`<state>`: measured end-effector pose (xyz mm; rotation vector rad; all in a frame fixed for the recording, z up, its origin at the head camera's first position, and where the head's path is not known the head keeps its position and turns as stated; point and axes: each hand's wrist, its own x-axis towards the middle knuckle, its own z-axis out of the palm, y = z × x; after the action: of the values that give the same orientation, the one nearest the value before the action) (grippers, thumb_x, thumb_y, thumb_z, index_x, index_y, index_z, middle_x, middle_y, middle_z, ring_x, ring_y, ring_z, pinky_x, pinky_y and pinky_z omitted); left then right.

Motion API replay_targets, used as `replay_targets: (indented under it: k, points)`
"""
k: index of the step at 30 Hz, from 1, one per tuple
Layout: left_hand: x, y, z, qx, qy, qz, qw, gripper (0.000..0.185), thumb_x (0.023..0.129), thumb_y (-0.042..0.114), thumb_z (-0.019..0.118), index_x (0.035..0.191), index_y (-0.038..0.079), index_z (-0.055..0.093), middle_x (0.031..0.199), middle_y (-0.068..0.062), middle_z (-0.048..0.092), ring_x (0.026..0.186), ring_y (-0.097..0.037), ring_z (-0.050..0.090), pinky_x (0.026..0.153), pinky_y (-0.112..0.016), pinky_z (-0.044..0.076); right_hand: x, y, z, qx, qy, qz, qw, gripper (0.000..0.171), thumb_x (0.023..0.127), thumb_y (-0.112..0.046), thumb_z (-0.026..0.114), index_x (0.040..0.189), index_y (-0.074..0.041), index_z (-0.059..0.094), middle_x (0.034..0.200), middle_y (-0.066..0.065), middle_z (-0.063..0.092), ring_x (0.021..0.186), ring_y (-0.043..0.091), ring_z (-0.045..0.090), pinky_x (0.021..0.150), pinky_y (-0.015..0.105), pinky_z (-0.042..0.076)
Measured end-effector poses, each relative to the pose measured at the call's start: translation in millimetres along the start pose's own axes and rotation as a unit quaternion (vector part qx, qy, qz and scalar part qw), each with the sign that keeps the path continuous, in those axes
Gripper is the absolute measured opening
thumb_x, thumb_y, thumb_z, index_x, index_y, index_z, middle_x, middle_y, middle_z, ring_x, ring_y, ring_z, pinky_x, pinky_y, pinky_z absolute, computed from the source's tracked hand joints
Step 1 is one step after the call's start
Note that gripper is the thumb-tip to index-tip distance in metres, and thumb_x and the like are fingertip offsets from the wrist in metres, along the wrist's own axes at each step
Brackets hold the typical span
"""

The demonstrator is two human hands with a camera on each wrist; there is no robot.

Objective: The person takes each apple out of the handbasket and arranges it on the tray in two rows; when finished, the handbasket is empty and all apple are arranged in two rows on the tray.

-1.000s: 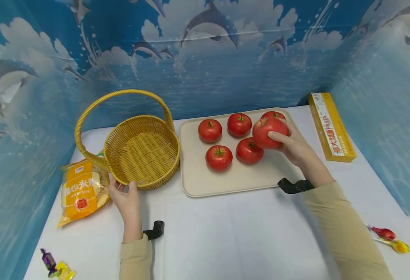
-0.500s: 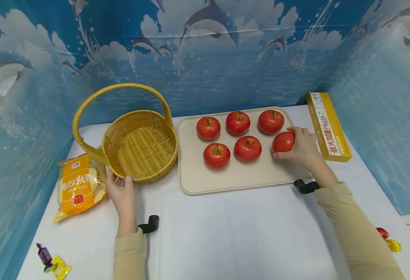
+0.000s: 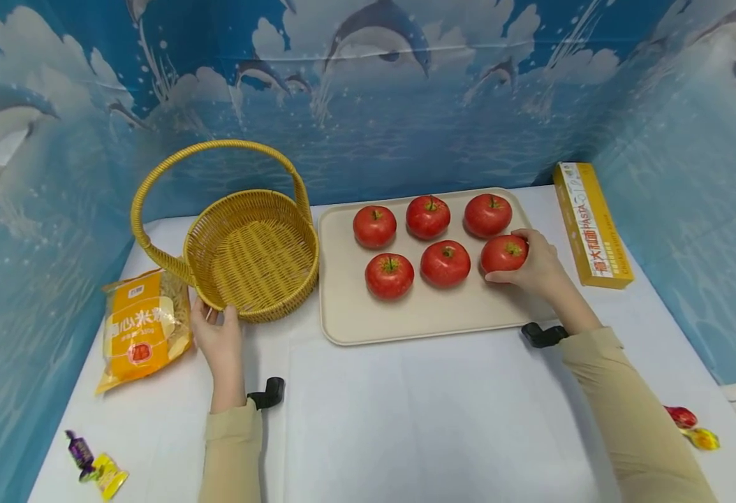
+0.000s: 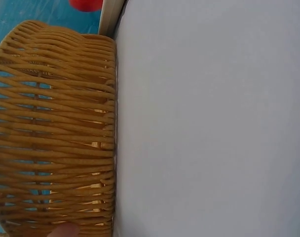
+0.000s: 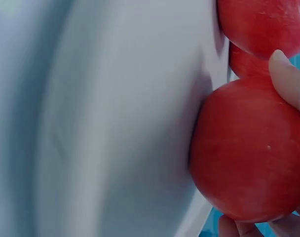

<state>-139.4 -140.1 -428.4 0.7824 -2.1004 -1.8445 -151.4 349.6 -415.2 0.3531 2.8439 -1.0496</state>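
Note:
Several red apples stand in two rows on a cream tray (image 3: pixel 368 328). My right hand (image 3: pixel 540 265) grips the nearest-right apple (image 3: pixel 500 253), thumb in front and fingers round its far side. In the right wrist view that apple (image 5: pixel 248 153) sits low over the tray surface, beside a neighbouring apple (image 5: pixel 263 24). My left hand (image 3: pixel 218 342) holds the near left rim of a yellow wicker basket (image 3: pixel 261 269) with a tall arched handle. In the left wrist view one fingertip (image 4: pixel 65 230) lies against the basket's woven wall (image 4: pixel 56 133).
A yellow noodle packet (image 3: pixel 144 328) lies left of the basket. A yellow pasta box (image 3: pixel 594 227) stands right of the tray. Wrapped candies (image 3: pixel 94 464) lie at the front left, and lollipops (image 3: pixel 688 426) at the front right. A blue dolphin curtain (image 3: pixel 368 133) hangs behind the table.
My right hand has lowered the apple from above the others onto the tray's right end, then turned it so its stem end shows on top. My left hand stays at the basket rim.

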Motion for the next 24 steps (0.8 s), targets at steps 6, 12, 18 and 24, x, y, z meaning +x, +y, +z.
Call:
replay_targets:
  k: [6,12,18,24]
  points:
    - [6.3,4.6,7.3,-0.011,-0.008,-0.003,0.9999,0.065,0.096,0.006,0.049,0.155,0.009,0.023,0.157,-0.012,0.030,0.144,-0.024,0.034,0.113,-0.037,0.041,-1.9,0.6,-1.7,0.000,0.011,0.012,1.000,0.102,0.078,-0.034,0.082,0.150,0.003,0.019,0.144,0.032,0.030,0.131,0.050,0.025,0.096,0.069,0.044]
    - [10.0,5.4,9.7,-0.008,-0.007,0.009,0.9999,0.062,0.099,0.012,0.049,0.155,0.008,0.022,0.158,-0.012,0.029,0.145,-0.024,0.033,0.115,-0.036,0.039,-2.4,1.0,-2.1,0.003,-0.007,0.016,1.000,0.112,0.081,-0.035,0.080,0.155,0.001,0.004,0.152,0.034,0.020,0.136,0.053,0.021,0.099,0.072,0.040]
    - [18.2,6.7,10.9,0.001,-0.016,0.024,0.9996,0.062,0.101,0.014,0.048,0.155,0.008,0.020,0.158,-0.012,0.027,0.145,-0.023,0.033,0.115,-0.034,0.038,-5.8,-3.0,-10.0,0.012,-0.011,-0.004,1.000,0.120,0.080,-0.042,0.079,0.157,-0.003,-0.004,0.160,0.030,0.010,0.141,0.052,0.018,0.104,0.073,0.033]
    - [20.1,14.4,14.5,0.030,0.007,0.080,0.9963,0.064,0.100,0.013,0.049,0.156,0.004,0.018,0.160,-0.015,0.019,0.147,-0.027,0.027,0.118,-0.038,0.033,-14.5,-23.9,-28.3,0.026,0.016,-0.024,0.999,0.112,0.084,-0.050,0.072,0.158,-0.004,0.001,0.161,0.029,0.009,0.144,0.050,0.017,0.106,0.073,0.029]
